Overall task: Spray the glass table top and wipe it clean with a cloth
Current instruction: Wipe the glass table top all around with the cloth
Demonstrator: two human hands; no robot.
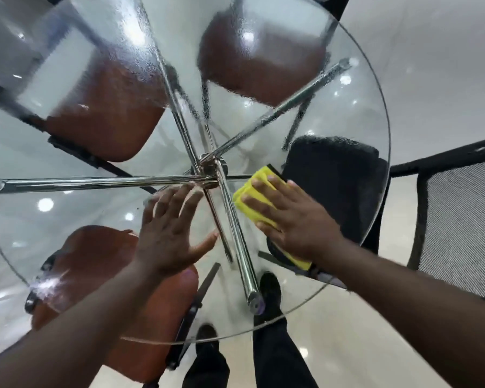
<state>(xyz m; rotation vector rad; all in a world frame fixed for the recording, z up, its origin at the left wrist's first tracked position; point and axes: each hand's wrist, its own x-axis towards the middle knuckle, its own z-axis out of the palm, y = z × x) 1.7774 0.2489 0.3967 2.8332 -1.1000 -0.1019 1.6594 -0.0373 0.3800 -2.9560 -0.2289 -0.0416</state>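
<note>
I look down on the round glass tabletop (81, 211). My right hand (294, 219) lies flat on the yellow cloth (253, 191) with its fingers straight. It presses the cloth on the glass at the middle right of the frame, near the spot where the shiny metal legs (95, 182) meet. It is not curled round the cloth. My left hand (168, 233) is flat too, with its fingers spread. It rests on the glass in the lower middle of the frame and holds nothing.

I think the spraying is done. Lots of little drops (129, 46) and wet streaks cover the glass in the upper half of the frame, over 2 brown chairs (263, 65) under it. I see no spray bottle.

The wiping looks only partly done. The glass near my hands and at the left looks clearer. There is 1 shiny, wet-looking patch (48, 284) at the lower left edge. All of the wet upper half is left to wipe, so I think more than half the job remains.
</note>
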